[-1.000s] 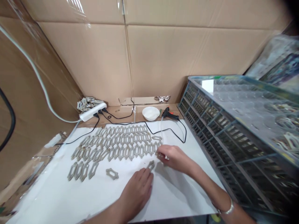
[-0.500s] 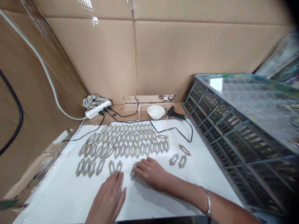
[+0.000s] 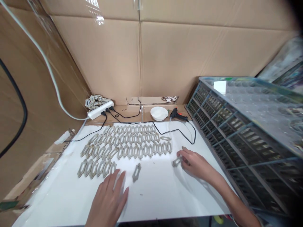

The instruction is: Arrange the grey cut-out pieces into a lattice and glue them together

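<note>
No text, label, brand, number or sign can be read on anything in view.

White bowl [image 3: 159,113], plain

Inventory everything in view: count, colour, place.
frame pieces: dozens, grey-beige, four rows plus strays on sheet
piece pile: uncounted, greyish, behind power strip
power strip: one, white, back left
bowl: one, white, back centre
glue gun: one, black and orange, right of bowl
cables: several, black and white, left and back
crate: one, grey, right
card: one, white, atop crate
sheet: one, white, tabletop
cardboard: brown, surrounding
left hand: one, at front row
right hand: one, at stray piece
</note>
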`<state>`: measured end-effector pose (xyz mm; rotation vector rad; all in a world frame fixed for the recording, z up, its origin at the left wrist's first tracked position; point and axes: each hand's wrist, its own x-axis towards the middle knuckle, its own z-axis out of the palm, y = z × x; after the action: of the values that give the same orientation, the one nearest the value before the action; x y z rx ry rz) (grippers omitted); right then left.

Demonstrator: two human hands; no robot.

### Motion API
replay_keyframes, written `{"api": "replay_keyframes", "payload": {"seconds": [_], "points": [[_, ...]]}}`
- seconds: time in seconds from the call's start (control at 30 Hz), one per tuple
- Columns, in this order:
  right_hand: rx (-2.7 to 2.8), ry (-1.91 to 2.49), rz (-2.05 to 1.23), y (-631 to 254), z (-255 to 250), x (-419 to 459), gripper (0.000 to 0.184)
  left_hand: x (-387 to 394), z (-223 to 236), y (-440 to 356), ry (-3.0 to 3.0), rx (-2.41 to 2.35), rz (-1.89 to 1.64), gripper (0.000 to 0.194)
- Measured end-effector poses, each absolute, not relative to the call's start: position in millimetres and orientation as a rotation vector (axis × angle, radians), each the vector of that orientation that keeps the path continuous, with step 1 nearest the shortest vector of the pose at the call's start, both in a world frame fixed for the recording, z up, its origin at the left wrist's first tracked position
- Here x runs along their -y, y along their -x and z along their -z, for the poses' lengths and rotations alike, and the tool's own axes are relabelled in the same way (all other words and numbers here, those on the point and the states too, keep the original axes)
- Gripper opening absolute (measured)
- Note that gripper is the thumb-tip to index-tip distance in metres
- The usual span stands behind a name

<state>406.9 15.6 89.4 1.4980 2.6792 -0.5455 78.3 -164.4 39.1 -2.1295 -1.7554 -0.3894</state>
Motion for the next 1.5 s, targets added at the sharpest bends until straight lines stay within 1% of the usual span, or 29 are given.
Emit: {"api": "replay_keyframes", "payload": {"seconds": [0.07, 0.17, 0.27, 0.3, 0.37, 0.63, 0.8, 0.87, 0.97, 1.1, 1.2, 1.27, 1.37, 1.43, 1.5], "points": [[-2.724, -1.431, 0.602, -407, -89, -13, 0.029, 160, -46, -88, 2.233, 1.688, 0.427, 0.041], [-2.755, -1.346, 0.668, -392, -90, -8, 0.017, 155, -52, -101, 2.39, 1.58, 0.42, 0.041], [-2.752, -1.235, 0.705, -367, -90, -3, 0.007, 151, -50, -109, 2.482, 1.448, 0.346, 0.046], [-2.757, -1.18, 0.699, -358, -89, -1, 0.008, 151, -48, -110, 2.486, 1.42, 0.329, 0.049], [-2.79, -1.084, 0.649, -339, -85, 4, 0.014, 151, -41, -110, 2.462, 1.411, 0.33, 0.051], [-2.849, -0.913, 0.524, -272, -71, 23, 0.034, 164, -31, -92, 2.366, 1.555, 0.423, 0.051], [-2.891, -0.909, 0.521, -239, -63, 32, 0.045, 168, -32, -80, 2.307, 1.629, 0.442, 0.061], [-2.897, -0.903, 0.527, -229, -61, 34, 0.045, 167, -33, -76, 2.284, 1.642, 0.467, 0.063], [-2.909, -0.88, 0.603, -223, -66, 33, 0.04, 166, -37, -72, 2.254, 1.684, 0.491, 0.064], [-2.91, -0.915, 0.821, -240, -84, 17, 0.035, 164, -47, -71, 2.245, 1.715, 0.5, 0.063], [-2.855, -1.102, 0.864, -273, -100, -4, 0.032, 161, -54, -75, 2.369, 1.643, 0.437, 0.058], [-2.782, -1.324, 0.768, -302, -110, -18, 0.031, 158, -55, -79, 2.466, 1.574, 0.401, 0.056], [-2.562, -1.592, 0.442, -347, -120, -31, 0.026, 153, -49, -83, 2.498, 1.519, 0.38, 0.053], [-2.388, -1.634, 0.34, -373, -121, -31, 0.023, 151, -43, -82, 2.452, 1.514, 0.388, 0.051], [-2.281, -1.622, 0.352, -390, -117, -27, 0.02, 150, -37, -79, 2.406, 1.534, 0.409, 0.05]]}}
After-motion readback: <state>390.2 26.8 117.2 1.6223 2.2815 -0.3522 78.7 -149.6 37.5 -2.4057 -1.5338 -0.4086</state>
